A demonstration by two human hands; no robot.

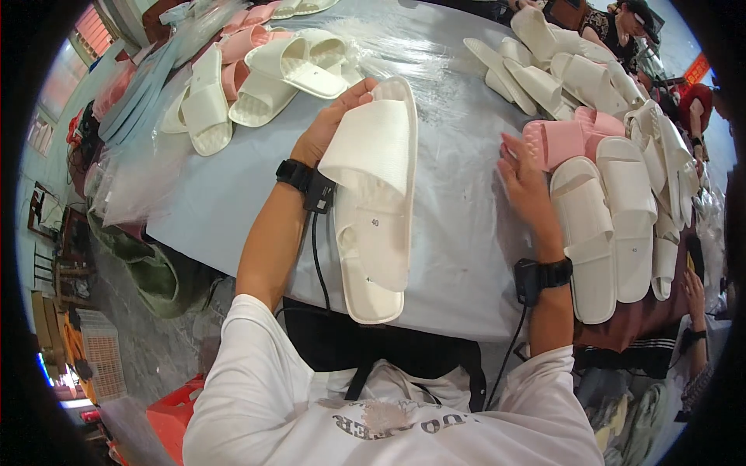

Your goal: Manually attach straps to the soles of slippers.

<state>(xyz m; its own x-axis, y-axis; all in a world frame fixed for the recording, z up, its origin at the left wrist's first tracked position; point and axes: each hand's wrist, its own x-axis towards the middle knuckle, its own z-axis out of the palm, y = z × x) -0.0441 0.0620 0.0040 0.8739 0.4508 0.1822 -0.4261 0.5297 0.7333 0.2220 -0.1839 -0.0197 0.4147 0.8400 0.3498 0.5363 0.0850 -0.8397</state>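
Note:
A pair of cream slippers (369,144), one overlapping the other, is held up over the table in front of me. My left hand (332,120) is closed around their toe end from the left side; part of its grip is hidden behind them. To the right, my right hand (527,185) is empty with its fingers apart. It is nearest to the pink slippers (563,142) and the cream slippers (583,233) at the table's right edge. Whether its fingertips touch the pink ones I cannot tell.
The table (256,194) has a grey cover. At the far left lie cream slippers (206,101), pink slippers (247,43) and clear plastic bags (144,182). More cream slippers (587,78) are piled far right. A person (618,27) is beyond; another person's hand (694,293) shows at right.

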